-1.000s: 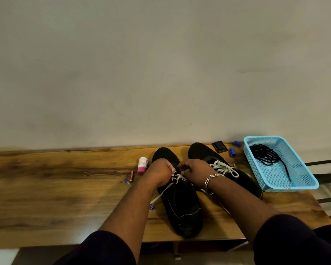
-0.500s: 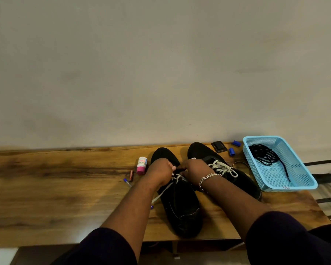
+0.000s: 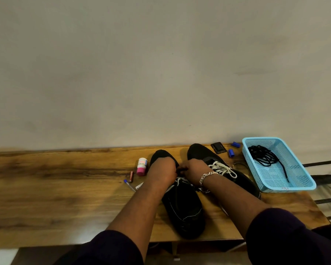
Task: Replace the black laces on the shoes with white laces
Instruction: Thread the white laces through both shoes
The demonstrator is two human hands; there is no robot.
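Wooden table (image 3: 65,188): both hands' grips, left (image 3: 161,172) and right (image 3: 194,172), pinch white lace (image 3: 180,181).

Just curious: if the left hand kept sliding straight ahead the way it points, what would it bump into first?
Probably the toe of the left shoe, which lies just beyond the left hand; past that, only bare table and wall, though depth is hard to judge.

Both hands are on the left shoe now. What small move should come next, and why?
Probably draw the white lace snug through the left shoe. Both the left hand and the right hand work at its eyelets, and slack lace trails toward the table. The right shoe already shows white lacing.
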